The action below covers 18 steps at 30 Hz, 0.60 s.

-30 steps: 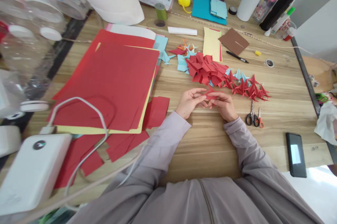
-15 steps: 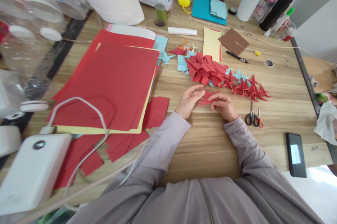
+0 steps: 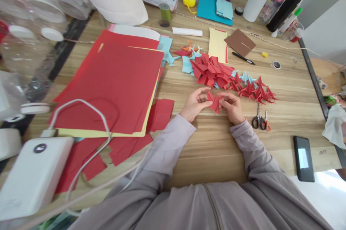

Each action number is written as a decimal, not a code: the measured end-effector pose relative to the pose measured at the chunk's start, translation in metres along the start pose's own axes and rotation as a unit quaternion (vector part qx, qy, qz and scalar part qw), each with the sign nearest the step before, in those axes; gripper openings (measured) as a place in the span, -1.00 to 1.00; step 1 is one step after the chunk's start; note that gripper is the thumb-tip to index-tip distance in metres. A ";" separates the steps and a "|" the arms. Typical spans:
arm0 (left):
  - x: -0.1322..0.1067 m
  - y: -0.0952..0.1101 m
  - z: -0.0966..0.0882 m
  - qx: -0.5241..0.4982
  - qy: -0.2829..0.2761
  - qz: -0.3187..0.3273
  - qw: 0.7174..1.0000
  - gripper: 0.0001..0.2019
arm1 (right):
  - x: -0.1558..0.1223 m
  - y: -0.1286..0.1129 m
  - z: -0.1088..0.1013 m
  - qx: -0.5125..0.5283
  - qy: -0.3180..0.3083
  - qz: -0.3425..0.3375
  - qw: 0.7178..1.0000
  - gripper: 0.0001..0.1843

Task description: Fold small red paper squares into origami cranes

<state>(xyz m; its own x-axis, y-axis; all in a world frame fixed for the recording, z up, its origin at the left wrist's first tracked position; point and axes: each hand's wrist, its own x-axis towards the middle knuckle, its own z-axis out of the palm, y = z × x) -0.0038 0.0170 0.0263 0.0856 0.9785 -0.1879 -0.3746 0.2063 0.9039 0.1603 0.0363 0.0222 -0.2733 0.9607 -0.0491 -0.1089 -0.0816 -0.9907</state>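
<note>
Between my two hands is a small folded red paper piece (image 3: 214, 102) with pointed corners, like an origami crane. My left hand (image 3: 195, 104) pinches its left side between thumb and fingers. On the right side, my right hand (image 3: 231, 106) grips it with thumb and forefinger. Just beyond my hands lies a heap of folded red papers (image 3: 212, 71). Right of that heap are several red paper cranes (image 3: 255, 91) with pointed tips, and a few light blue cranes (image 3: 245, 76) sit among them.
Large red sheets (image 3: 116, 85) are stacked at left, with cut red pieces (image 3: 162, 114) beside them. Scissors (image 3: 259, 121) and a phone (image 3: 304, 159) lie at right. A white power bank (image 3: 35, 176) with a cable is at near left. A pen (image 3: 243, 58) and brown paper (image 3: 240, 42) lie farther back.
The red paper piece has been turned so its pointed shape shows more. My fingers have shifted their hold, with both thumbs now on its near face.
</note>
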 end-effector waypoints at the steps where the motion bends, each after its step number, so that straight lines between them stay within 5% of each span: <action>1: 0.000 0.000 0.000 0.001 0.002 0.001 1.000 -0.42 | 0.001 0.000 0.000 0.001 0.010 -0.001 1.000 -0.73; 10: 0.003 -0.002 0.003 -0.071 0.081 0.019 0.994 -0.53 | 0.001 -0.004 0.003 -0.017 0.041 -0.042 0.998 -0.62; 14: 0.004 -0.004 0.003 -0.047 0.075 0.049 0.995 -0.44 | 0.000 -0.004 0.008 -0.069 0.018 -0.045 0.996 -0.61; 18: 0.004 -0.006 0.003 0.027 0.055 0.054 0.997 -0.57 | 0.001 -0.003 0.009 -0.086 0.014 -0.042 0.995 -0.63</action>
<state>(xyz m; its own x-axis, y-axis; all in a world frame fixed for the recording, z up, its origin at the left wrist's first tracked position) 0.0012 0.0195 0.0214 -0.0546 0.9905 -0.1265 -0.3259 0.1021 0.9399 0.1517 0.0351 0.0258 -0.2426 0.9695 0.0333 0.0351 0.0431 -0.9985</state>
